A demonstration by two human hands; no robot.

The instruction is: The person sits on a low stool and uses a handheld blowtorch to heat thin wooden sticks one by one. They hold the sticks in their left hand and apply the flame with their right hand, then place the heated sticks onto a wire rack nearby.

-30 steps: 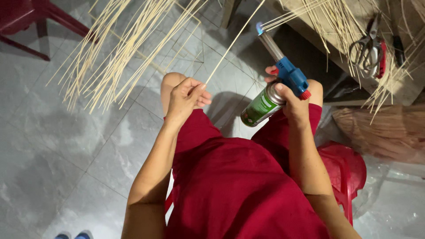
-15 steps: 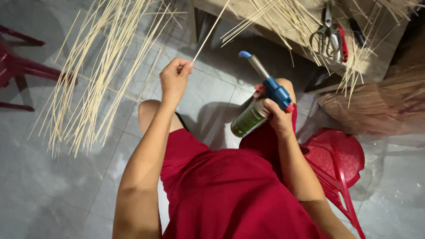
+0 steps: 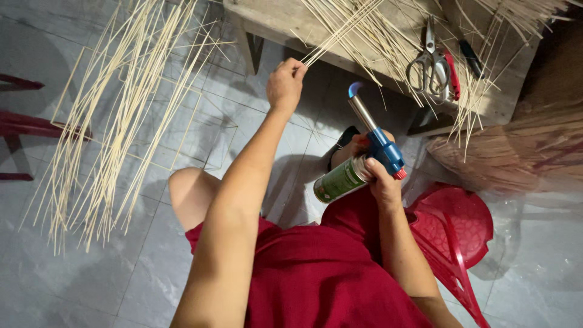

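Red stool legs [image 3: 24,124] poke in at the far left edge of the frame, standing on pale grey floor tiles [image 3: 73,285]. Just right of them, a long loose bundle of pale bamboo sticks [image 3: 115,121] fans down from the top of the frame to the lower left, some of them tied into a thin square frame.

Near the top centre, the left hand [image 3: 285,85] reaches up with the arm stretched out; its fingers are pinched closed on the end of a thin bamboo strip [image 3: 340,37] that runs up and to the right across the edge of a worn wooden bench [image 3: 273,18]. More sticks lie scattered over the bench top.

Right of centre, the right hand [image 3: 382,182] is wrapped firmly around a gas torch [image 3: 370,136]: a green canister [image 3: 339,181] pointing down-left, a blue head, and a metal nozzle angled up-left with a small blue flame at its tip. The torch sits over the lap, clear of the strip, with the flame tip below the bench edge.

Further right on the bench lie steel scissors [image 3: 428,64], with a red-handled tool [image 3: 452,73] touching them. In the lower right a red plastic stool [image 3: 455,231] stands beside the person's red clothing [image 3: 328,279], and a brown woven bundle [image 3: 516,152] fills the right edge.
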